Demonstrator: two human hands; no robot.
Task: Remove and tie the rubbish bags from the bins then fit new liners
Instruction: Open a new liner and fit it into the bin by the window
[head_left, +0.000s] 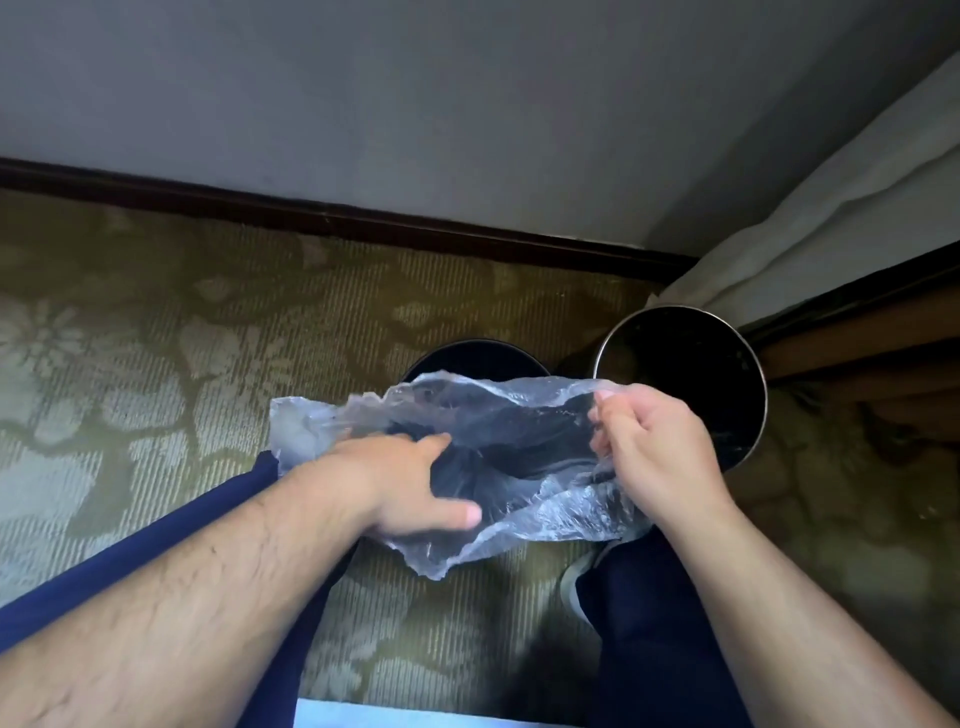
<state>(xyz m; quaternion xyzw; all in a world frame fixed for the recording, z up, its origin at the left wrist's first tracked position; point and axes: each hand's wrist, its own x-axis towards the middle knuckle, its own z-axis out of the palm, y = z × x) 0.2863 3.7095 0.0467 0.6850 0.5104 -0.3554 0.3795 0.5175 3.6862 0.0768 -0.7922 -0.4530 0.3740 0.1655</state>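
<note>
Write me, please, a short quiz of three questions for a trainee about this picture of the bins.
1. True or false: the right hand pinches the edge of the clear liner.
2. The floor is: A patterned carpet; B tiles; C bare wood.
3. Fill in: the steel-rimmed bin stands to the ___ of the dark bin.

Key: 1 true; 2 A; 3 right.
</note>
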